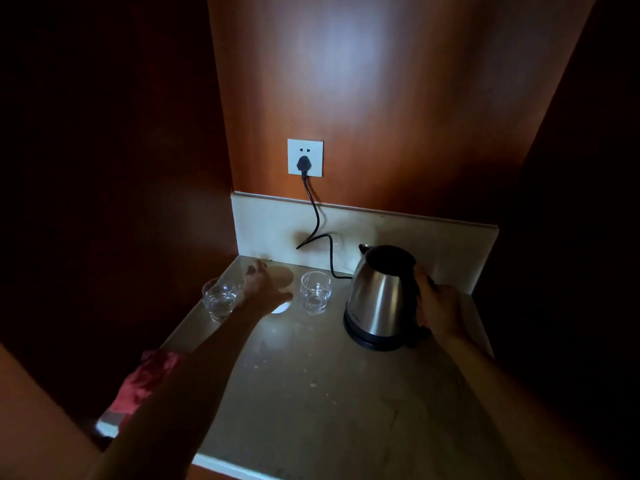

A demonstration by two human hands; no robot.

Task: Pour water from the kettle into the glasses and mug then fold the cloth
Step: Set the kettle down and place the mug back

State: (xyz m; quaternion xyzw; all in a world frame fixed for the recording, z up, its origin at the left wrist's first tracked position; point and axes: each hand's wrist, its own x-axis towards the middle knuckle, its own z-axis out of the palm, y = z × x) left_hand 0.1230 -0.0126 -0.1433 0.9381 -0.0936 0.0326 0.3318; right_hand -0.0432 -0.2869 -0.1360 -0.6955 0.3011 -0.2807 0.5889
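My right hand (pixel 437 306) grips the kettle (pixel 379 299) handle; the kettle stands upright on its base at three o'clock on the surface (pixel 311 386), spout toward eleven. The glasses (pixel 315 292) and mug (pixel 282 278) lie to its nine o'clock, nearest glass just beside it. My left hand (pixel 263 284) rests over the mug; I can't tell whether it grips. The cloth (pixel 145 379) is at seven o'clock.

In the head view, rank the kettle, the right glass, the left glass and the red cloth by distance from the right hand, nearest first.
1. Kettle: gripped by the right hand at its handle.
2. Right glass: just left of the kettle.
3. Left glass: farther left, beyond the left hand.
4. Red cloth: near left counter edge.
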